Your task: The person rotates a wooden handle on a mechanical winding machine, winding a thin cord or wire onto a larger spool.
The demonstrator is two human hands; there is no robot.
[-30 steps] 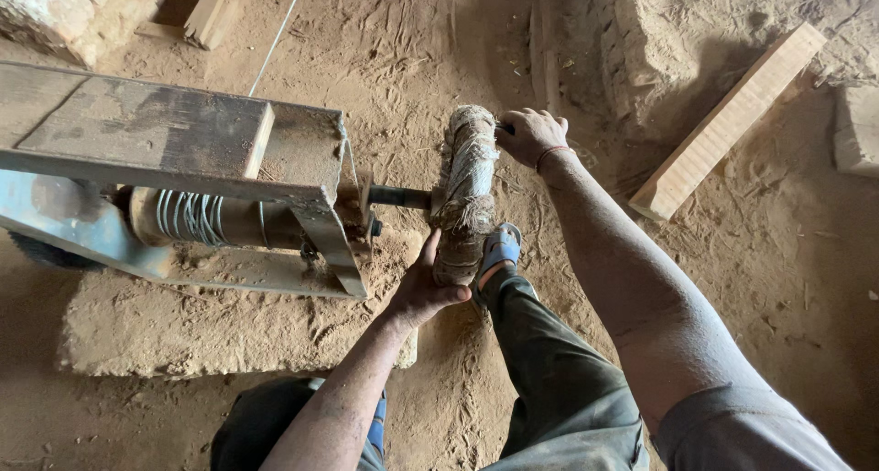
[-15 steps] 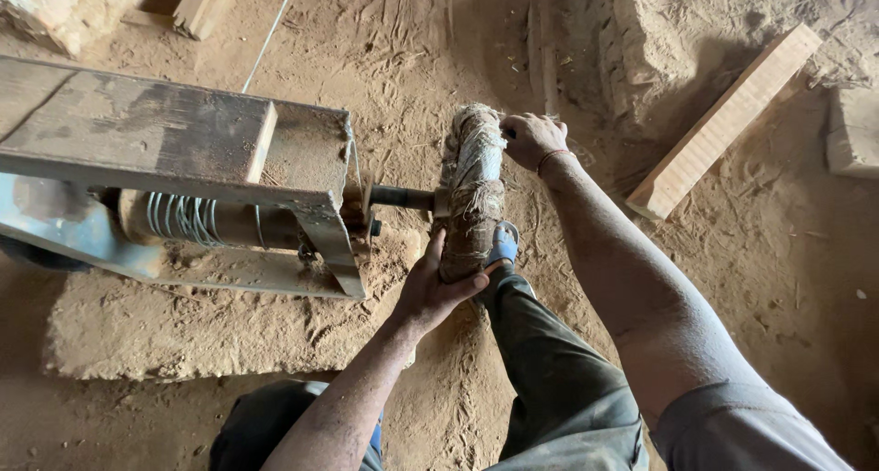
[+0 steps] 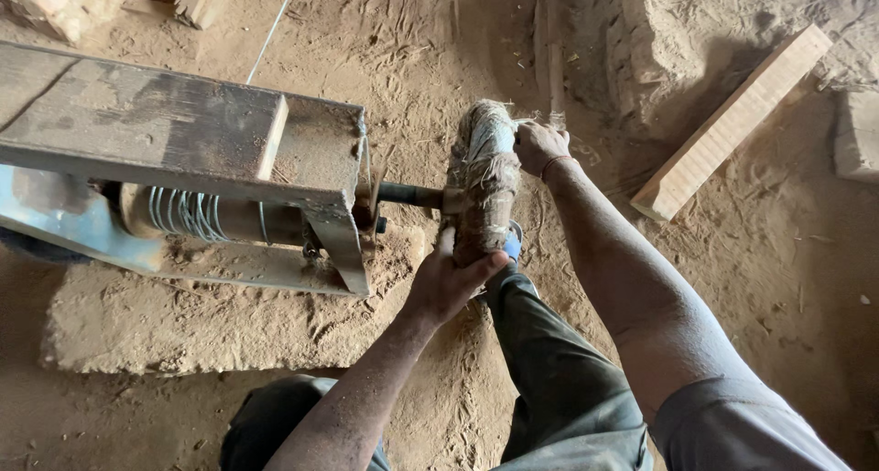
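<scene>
A thick fibrous bundle (image 3: 482,183), brown and frayed, stands upright on end. It sits on the metal shaft (image 3: 409,194), just right of the wooden frame (image 3: 183,141).

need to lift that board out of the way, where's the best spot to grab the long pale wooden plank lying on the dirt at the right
Take the pale plank near its lower left end, coming from above with fingers across its narrow width. It lies flat and slanted on the dirt floor, both long edges exposed, and that end sits closest to the right hand. The far end runs up beside a stone block.
</scene>
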